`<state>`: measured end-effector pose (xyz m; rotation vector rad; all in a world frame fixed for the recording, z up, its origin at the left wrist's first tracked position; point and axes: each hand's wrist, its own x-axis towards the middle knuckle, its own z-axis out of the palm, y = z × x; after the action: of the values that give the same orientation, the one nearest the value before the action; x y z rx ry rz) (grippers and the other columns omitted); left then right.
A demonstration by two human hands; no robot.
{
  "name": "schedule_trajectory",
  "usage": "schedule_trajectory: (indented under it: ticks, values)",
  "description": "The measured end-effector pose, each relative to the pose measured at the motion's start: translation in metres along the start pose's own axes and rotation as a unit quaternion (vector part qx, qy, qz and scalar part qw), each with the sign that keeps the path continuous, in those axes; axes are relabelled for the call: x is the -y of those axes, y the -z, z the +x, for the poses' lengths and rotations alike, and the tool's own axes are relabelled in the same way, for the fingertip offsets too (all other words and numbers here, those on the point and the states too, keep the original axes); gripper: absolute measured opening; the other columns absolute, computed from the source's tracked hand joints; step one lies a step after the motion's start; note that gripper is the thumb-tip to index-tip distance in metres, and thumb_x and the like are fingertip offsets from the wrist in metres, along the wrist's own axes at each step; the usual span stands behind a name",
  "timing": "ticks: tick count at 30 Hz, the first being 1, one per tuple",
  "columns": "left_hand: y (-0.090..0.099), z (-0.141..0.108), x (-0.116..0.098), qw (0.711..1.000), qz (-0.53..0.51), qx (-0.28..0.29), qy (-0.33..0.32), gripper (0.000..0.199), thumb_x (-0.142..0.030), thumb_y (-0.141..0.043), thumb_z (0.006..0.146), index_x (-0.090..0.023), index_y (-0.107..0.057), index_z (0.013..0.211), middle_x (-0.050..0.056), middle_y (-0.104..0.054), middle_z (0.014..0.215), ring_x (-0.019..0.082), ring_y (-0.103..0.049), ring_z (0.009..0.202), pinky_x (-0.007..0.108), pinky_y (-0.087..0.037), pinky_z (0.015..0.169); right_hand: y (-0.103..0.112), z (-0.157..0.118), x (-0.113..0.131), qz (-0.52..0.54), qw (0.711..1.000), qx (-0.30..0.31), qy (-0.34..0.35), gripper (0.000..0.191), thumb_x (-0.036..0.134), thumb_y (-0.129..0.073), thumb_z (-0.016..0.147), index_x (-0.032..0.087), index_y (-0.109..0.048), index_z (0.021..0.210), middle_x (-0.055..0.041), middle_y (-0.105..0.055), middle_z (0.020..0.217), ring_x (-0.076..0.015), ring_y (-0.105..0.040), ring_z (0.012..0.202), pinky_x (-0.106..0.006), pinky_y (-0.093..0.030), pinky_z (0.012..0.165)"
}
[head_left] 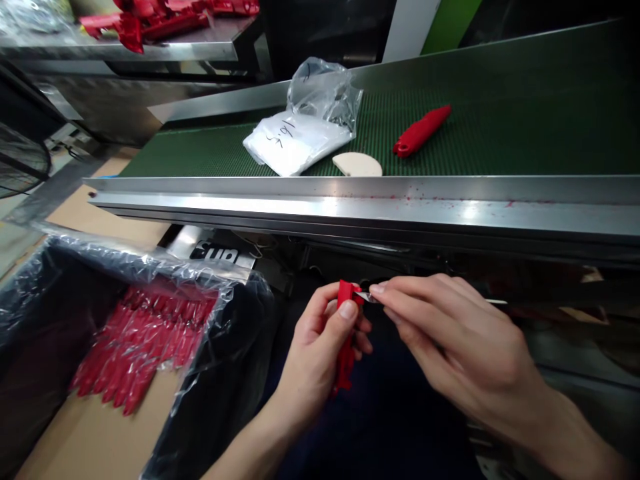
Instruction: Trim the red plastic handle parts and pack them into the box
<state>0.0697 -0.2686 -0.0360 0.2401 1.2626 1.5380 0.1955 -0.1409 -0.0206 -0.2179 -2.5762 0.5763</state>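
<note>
My left hand (320, 333) is closed round a red plastic handle-shaped part (345, 367), its thumb pressed on the upper end. A small slim knife (367, 296) is pinched in the fingers of my right hand (465, 340). The blade's tip touches the top of the red part, or lies very close to it. Most of the knife is hidden by my fingers, and a thin pale end sticks out behind the hand. Both hands are in front of my lap, below the edge of the conveyor.
On the green conveyor belt (200, 148) lie another red part (423, 131), a beige curved piece (358, 165) and a plastic bag marked 16.5 (295, 140). A plastic-lined box (100, 440) at left holds rows of red parts (145, 340). More red pieces (165, 20) lie on a metal table behind.
</note>
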Motion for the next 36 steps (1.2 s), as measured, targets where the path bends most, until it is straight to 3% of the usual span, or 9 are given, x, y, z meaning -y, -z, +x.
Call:
schedule_trajectory:
  ticks: [30,36]
  values:
    - [0.003,-0.011,0.001,0.999,0.018,-0.021,0.024,0.036,-0.049,-0.061,0.085,-0.021,-0.053,0.105,-0.001,-0.060,0.075,0.011,-0.057,0.059,0.021,-0.044,0.053,-0.003,-0.009,0.006,-0.023,0.999,-0.013,0.024,0.043,0.002,-0.057,0.085,0.017,-0.057,0.126,-0.0096,-0.064,0.114,-0.0202,-0.059,0.096,-0.037,-0.045,0.076]
    - [0.005,-0.017,0.002,1.000,0.020,-0.012,0.013,0.037,-0.050,-0.062,0.084,-0.021,-0.053,0.105,-0.001,-0.059,0.075,0.011,-0.056,0.059,0.021,-0.042,0.052,-0.004,-0.009,0.006,-0.037,0.999,0.011,0.029,0.041,0.006,-0.055,0.087,0.018,-0.057,0.125,-0.0085,-0.065,0.114,-0.0205,-0.061,0.097,-0.036,-0.046,0.077]
